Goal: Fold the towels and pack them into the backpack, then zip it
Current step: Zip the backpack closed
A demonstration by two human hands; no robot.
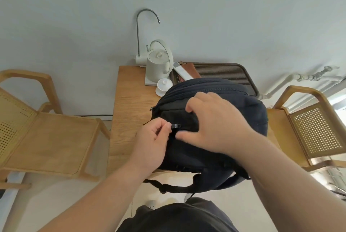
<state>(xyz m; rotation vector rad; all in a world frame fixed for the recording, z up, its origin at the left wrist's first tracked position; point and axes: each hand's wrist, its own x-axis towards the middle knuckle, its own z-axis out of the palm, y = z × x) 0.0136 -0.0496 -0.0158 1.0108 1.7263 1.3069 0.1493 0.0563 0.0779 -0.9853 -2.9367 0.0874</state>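
The dark navy backpack (215,119) lies bulging on the counter (131,100). The left hand (151,141) pinches its zipper pull (176,125); just beside, the right hand (215,123) presses down, fingers spread.

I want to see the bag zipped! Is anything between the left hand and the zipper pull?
Nothing visible is. The left hand pinches the zipper pull, and the right hand rests on the backpack just beside it.
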